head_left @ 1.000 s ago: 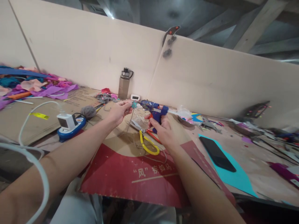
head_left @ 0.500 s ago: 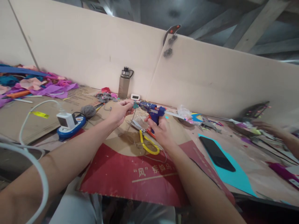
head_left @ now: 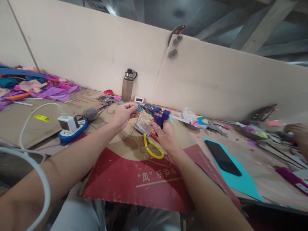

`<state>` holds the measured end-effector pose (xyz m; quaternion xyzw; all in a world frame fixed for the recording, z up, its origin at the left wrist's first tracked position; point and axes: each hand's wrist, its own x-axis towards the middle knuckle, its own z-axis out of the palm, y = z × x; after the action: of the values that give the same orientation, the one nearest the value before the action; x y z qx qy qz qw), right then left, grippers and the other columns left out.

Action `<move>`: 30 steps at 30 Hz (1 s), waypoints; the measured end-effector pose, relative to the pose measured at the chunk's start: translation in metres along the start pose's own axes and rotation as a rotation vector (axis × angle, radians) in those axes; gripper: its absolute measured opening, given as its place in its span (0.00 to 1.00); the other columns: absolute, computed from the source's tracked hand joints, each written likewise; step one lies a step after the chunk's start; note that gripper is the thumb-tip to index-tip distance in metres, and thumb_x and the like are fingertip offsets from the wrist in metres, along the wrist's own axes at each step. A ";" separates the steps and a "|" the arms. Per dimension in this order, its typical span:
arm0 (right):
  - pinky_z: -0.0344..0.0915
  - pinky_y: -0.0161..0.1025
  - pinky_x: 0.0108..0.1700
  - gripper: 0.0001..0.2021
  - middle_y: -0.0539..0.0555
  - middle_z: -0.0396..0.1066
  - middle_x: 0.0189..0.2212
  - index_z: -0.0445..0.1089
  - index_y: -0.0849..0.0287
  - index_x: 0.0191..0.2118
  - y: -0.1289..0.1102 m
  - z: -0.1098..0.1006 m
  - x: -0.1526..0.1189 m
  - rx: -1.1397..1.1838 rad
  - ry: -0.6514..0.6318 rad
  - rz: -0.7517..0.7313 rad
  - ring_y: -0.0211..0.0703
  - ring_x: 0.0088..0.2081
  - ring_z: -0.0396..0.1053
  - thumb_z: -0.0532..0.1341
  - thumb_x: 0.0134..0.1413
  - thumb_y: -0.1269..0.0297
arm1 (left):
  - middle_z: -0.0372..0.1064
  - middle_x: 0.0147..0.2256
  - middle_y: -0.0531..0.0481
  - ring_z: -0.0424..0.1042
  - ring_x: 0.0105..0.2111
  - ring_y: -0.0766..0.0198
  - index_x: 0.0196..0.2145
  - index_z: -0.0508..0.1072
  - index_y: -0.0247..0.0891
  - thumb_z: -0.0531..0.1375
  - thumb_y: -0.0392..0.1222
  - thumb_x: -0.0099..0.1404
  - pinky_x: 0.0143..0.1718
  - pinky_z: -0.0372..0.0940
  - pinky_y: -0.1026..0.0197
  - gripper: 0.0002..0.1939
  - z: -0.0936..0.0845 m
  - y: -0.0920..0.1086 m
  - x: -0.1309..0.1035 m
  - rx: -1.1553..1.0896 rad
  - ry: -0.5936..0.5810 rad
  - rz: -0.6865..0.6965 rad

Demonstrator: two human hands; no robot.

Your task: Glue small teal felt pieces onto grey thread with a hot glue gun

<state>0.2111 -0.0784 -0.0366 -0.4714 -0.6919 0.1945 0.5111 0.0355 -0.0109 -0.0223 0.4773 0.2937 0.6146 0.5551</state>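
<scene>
My left hand (head_left: pixel 125 115) pinches a small teal piece (head_left: pixel 140 107), from which a thin grey cord hangs down. In my right hand (head_left: pixel 165 134) is a blue glue gun (head_left: pixel 158 116), gripped by its handle, with a pale glue stick (head_left: pixel 179 119) coming out of its back. The gun's nozzle points left and is at the teal piece; whether they touch cannot be made out. Below the hands, yellow-handled scissors (head_left: pixel 154 152) lie on a red and tan cardboard sheet (head_left: pixel 115 179), beside loose cord.
A bottle (head_left: pixel 127 86) and small white clock (head_left: pixel 139 99) stand by the partition. At left are a blue power strip (head_left: pixel 72 134), grey yarn (head_left: pixel 90 114) and coloured scraps (head_left: pixel 53 91). A phone (head_left: pixel 223 157) lies on turquoise paper at right, near another person's hand (head_left: pixel 298 131).
The other person's hand at the far right has moved rightward, and a pink piece now shows near it. My own hands have barely moved.
</scene>
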 end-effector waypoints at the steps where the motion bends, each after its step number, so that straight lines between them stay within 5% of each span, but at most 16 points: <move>1: 0.61 0.39 0.30 0.10 0.52 0.67 0.27 0.65 0.56 0.36 0.001 0.000 0.000 0.009 0.005 -0.002 0.42 0.28 0.64 0.56 0.54 0.56 | 0.66 0.22 0.53 0.65 0.22 0.72 0.25 0.70 0.33 0.67 0.39 0.48 0.26 0.62 0.67 0.10 0.000 0.000 0.000 0.000 0.003 -0.002; 30: 0.60 0.40 0.32 0.10 0.51 0.65 0.24 0.64 0.55 0.35 -0.003 0.002 -0.004 0.006 0.027 0.000 0.45 0.31 0.65 0.56 0.53 0.55 | 0.66 0.22 0.53 0.64 0.22 0.72 0.25 0.71 0.33 0.66 0.39 0.50 0.26 0.62 0.67 0.08 0.000 0.001 0.001 -0.006 -0.012 -0.013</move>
<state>0.2079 -0.0824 -0.0370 -0.4722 -0.6844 0.1901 0.5220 0.0352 -0.0105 -0.0213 0.4775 0.2916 0.6089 0.5623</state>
